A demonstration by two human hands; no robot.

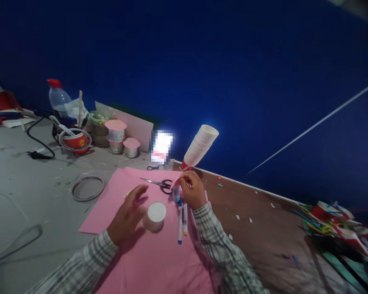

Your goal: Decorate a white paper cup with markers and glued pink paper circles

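- Left hand [129, 214]: fingers spread in a loose curve, thumb next to the white cup [155, 216]; cannot tell whether it touches.
- Right hand [194, 190]: fingers pinching a pink paper piece [176, 180], just above a small pale-blue container [176, 195].
- Edges: the pink sheet [147, 265] lies under the cup; its left edge slants across the grey worktop [58, 220], its far edge just beyond the scissors [159, 183]. Brown surface [233, 196] with scraps beyond the right wrist.
- Room: a strip of bare pink between cup and the two markers [180, 224]; a wider stretch from cup toward the body. On the far side, the cup stack [200, 147] leans close to the blue wall [263, 81].
- White cup: on the sheet between the hands, axis near upright, round white end up.
- Paper piece: curved, long axis slanting from the right fingers down to the left.
- Scissors: blades point left, handles beside the paper piece.
- Markers: side by side, long axes running away from the body.
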